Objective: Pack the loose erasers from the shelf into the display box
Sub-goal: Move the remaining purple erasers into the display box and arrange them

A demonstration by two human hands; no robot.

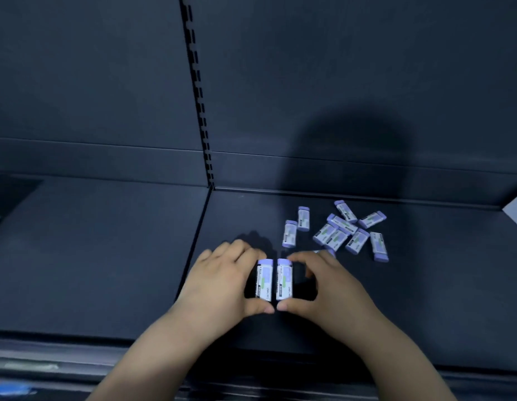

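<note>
Erasers: left hand (219, 282) fingers pinch one white-sleeved purple-ended eraser (264, 280), right hand (335, 290) pinches its twin (284, 280), long axes parallel, pointing away; loose pile (341, 231) nearer right.

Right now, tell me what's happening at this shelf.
The person's left hand grips one purple-capped eraser. The right hand grips a second eraser right beside it, near the front of the dark shelf. Roughly ten loose erasers lie scattered behind the right hand. No display box is plainly visible.
</note>
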